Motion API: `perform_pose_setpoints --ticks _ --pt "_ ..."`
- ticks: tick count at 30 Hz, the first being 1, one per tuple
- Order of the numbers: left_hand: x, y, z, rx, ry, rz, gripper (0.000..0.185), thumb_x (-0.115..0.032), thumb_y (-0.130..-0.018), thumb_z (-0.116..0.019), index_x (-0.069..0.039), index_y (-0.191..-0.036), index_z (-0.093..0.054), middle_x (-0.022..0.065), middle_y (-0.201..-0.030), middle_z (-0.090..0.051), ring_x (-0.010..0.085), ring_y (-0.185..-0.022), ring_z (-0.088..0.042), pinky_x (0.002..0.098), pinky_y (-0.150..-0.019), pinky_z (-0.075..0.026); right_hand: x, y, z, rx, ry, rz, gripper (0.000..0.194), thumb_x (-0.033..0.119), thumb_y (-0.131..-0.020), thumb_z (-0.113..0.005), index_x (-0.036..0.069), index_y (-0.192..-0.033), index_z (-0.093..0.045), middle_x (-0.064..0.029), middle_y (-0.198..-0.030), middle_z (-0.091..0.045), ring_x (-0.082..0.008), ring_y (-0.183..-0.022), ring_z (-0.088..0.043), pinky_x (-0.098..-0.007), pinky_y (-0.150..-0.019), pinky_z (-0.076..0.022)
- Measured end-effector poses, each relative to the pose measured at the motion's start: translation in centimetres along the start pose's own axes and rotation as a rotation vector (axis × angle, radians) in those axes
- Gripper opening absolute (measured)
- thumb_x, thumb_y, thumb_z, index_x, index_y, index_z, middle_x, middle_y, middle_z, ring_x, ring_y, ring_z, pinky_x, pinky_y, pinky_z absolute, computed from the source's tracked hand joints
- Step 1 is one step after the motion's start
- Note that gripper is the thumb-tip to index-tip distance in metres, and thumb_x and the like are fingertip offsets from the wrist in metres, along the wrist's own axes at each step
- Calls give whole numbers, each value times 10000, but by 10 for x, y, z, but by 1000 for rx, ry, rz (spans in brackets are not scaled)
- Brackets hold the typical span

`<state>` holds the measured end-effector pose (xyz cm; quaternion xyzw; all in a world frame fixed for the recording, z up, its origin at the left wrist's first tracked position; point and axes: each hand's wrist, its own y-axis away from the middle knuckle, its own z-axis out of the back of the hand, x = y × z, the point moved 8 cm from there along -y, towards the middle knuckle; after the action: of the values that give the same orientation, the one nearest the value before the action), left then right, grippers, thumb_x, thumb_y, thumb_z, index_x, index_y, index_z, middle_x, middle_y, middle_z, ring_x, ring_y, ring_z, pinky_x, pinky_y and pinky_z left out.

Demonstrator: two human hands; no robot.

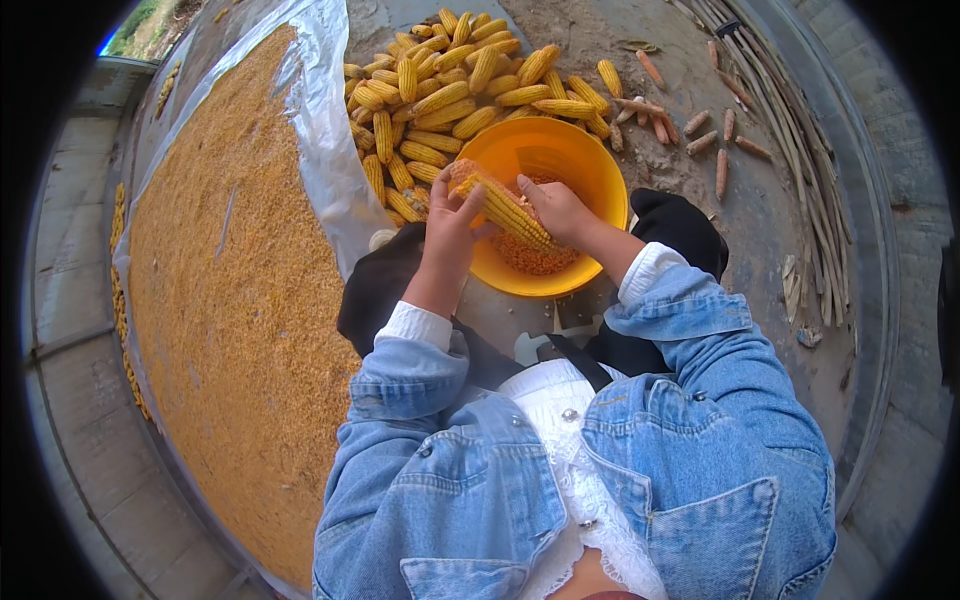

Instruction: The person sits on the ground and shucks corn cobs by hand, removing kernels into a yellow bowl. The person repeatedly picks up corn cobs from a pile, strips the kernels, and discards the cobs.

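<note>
A partly shelled ear of corn [514, 214] is held slantwise over a yellow plastic basin [613, 180] between my knees. My left hand [454, 214] grips its upper end, where bare pinkish cob and a few loose-looking kernels show. On the ear's right side rests my right hand [559, 210], its thumb against the ear and its other fingers mostly hidden. Rows of yellow kernels still cover the ear's near side. Orange-yellow shelled kernels [529, 259] cover the bottom of the basin.
Behind the basin is a heap of unshelled corn ears [450, 90]. To the left, shelled kernels [232, 300] spread over a whitish plastic sheet [322, 112]. Bare cobs [721, 174] lie scattered on the right, beside a bundle of long thin sticks [806, 161].
</note>
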<state>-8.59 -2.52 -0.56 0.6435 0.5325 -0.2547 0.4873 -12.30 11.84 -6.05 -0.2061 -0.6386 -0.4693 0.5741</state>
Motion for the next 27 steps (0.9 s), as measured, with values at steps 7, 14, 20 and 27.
perform_pose_setpoints --ticks 7,14,20,27 --pt "4 6 -9 -19 -208 20 588 -166 -905 -680 -113 -1396 -361 76 -1242 -541 192 -1065 -604 317 -754 -585 20 11 -18 73 -105 133 761 646 -971 -312 -28 -1078 -648 -152 -976 -664 -236 -897 -621 -331 -840 -467" --pt "11 6 -21 62 -238 55 571 -149 -902 -686 -82 -1396 -406 61 -1255 -556 173 -1089 -597 295 -767 -581 27 13 -14 50 -156 130 768 642 -978 -291 -34 -1151 -612 -144 -1041 -651 -214 -960 -607 -321 -884 -458" --pt "13 4 -20 79 -169 41 567 -94 -893 -682 -55 -1387 -408 60 -1255 -563 171 -1095 -597 307 -789 -584 11 5 -15 33 -275 -8 649 523 -1023 -297 -31 -1114 -623 -124 -1008 -652 -197 -924 -609 -322 -866 -460" --pt "7 10 -27 155 -169 -28 546 -105 -885 -692 -96 -1369 -440 24 -1205 -591 144 -1076 -606 300 -810 -570 -11 2 -11 -38 -426 -210 553 454 -1039 -317 1 -1162 -609 -88 -1031 -654 -152 -905 -623 -290 -818 -490"
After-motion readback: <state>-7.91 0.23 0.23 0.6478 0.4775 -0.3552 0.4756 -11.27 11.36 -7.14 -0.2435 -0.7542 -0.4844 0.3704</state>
